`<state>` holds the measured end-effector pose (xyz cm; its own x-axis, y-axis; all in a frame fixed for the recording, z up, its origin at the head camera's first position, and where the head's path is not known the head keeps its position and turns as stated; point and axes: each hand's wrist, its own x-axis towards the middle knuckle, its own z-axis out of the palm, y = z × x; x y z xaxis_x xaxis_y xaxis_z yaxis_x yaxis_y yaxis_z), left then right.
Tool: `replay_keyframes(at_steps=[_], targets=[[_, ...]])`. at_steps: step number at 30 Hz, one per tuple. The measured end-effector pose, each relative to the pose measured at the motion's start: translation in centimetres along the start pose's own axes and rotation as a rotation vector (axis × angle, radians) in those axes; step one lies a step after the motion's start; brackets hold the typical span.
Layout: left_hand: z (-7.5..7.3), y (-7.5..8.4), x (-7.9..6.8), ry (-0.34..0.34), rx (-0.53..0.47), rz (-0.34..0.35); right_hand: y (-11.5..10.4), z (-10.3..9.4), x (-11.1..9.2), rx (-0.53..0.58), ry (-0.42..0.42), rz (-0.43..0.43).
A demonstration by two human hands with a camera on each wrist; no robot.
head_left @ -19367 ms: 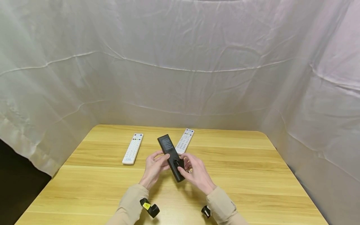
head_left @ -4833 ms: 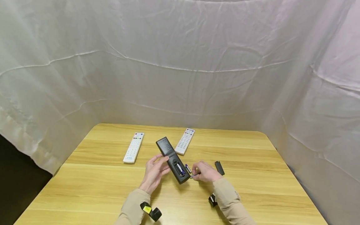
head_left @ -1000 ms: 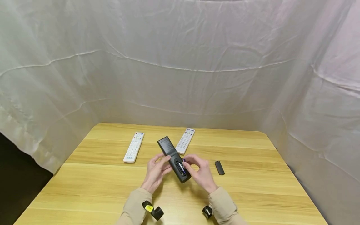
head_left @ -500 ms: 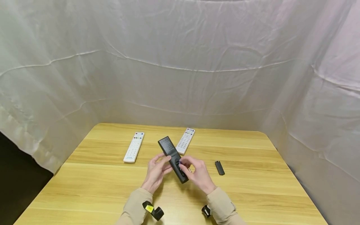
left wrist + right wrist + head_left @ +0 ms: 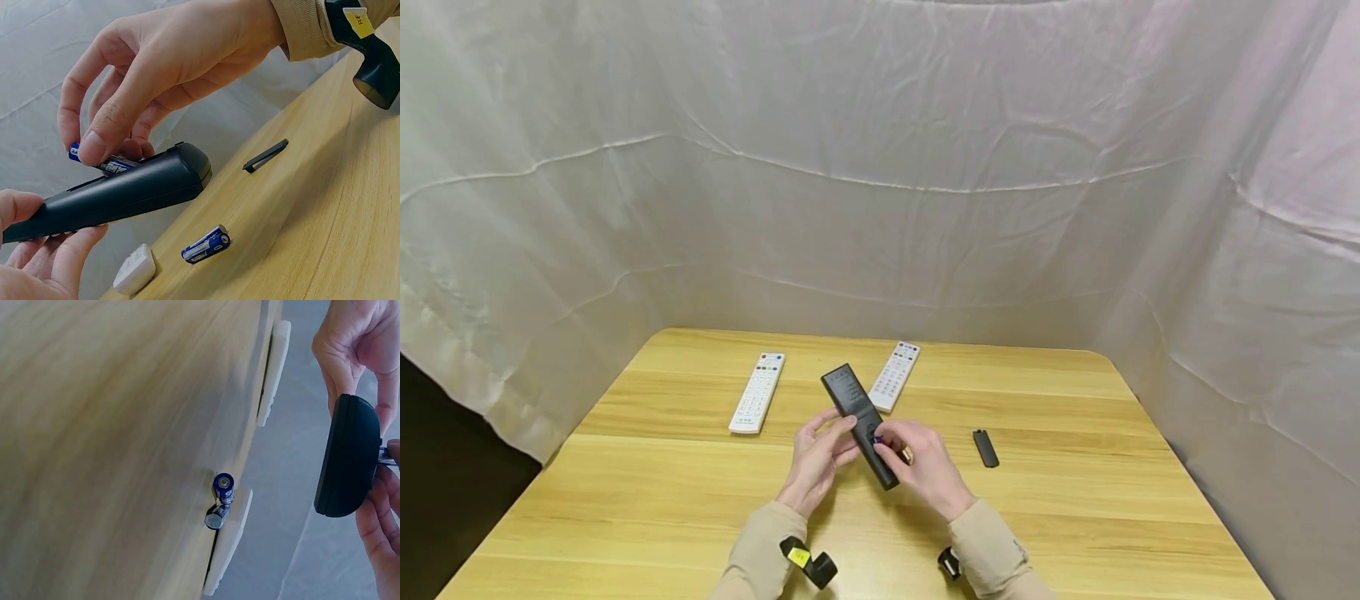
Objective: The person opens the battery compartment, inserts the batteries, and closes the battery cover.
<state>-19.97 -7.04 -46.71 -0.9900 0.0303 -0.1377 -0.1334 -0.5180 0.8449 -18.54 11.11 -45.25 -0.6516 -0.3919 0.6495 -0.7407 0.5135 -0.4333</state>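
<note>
Thumb and fingers of your right grip (image 5: 922,467) pinch a blue battery (image 5: 117,165) at the back of the black remote (image 5: 850,396), held up off the table (image 5: 1090,517) by your left grip (image 5: 812,462). Push at a slant and the battery, round and smooth, could slip free; slacken the left grip and the remote could tip. Two loose batteries (image 5: 223,487) below could roll if brushed. At 3 o'clock, an outward swing could knock the black cover (image 5: 986,448).
</note>
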Motion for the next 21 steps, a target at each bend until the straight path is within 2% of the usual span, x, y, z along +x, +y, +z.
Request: replay_keyframes(at_steps=[8,21], targets=[[0.09,0.01,0.02,0.003,0.016,0.0,-0.09,0.08,-0.19,-0.046,-0.007,0.002],[0.37,-0.04,-0.11,0.003,0.013,0.017,-0.43,-0.22,-0.09,-0.028,-0.06,0.065]])
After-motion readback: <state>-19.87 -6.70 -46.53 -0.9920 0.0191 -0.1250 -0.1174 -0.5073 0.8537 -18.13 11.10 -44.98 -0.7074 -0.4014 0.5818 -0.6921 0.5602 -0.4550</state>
